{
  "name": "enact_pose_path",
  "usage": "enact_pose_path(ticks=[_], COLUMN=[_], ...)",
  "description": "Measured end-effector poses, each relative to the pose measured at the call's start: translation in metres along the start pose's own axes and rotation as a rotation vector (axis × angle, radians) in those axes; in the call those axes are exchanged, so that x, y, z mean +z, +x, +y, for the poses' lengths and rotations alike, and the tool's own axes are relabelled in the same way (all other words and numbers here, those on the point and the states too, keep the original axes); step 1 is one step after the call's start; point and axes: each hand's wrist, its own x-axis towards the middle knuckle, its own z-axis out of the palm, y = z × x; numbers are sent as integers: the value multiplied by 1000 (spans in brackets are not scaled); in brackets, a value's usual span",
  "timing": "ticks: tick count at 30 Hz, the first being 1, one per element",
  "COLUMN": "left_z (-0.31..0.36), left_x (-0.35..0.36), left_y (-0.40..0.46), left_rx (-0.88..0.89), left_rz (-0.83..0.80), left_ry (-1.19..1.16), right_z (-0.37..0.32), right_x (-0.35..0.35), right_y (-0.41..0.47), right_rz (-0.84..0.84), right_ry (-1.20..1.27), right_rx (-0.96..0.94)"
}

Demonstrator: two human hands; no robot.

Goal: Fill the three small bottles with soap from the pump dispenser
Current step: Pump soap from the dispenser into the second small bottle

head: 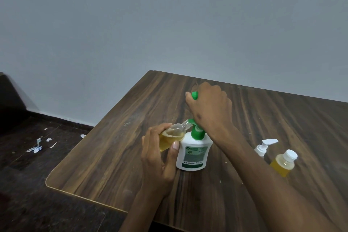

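1. The left hand (157, 158) is gripping a tilted small bottle (172, 135) at the pump dispenser (194, 153) spout.
2. The right hand (209, 107) is curling over the green pump head (195, 95) (forearm partly hiding a capped bottle (284, 163) and white pump (264, 146)).

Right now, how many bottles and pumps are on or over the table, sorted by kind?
Small bottles with yellow soap: 2, one tilted in the left hand at, one capped at
White soap dispenser with green pump: 1
Loose white pump top: 1
Total: 4
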Motion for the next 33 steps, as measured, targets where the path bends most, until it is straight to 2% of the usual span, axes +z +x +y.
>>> enact_pose_path(ticks=[33], left_z=[-1], left_x=[0], left_y=[-1], left_rx=[5], left_rz=[-1], left_ry=[-3], right_z=[2], right_x=[5], right_y=[-1], right_rz=[-2], right_ry=[-2], right_rx=[-6])
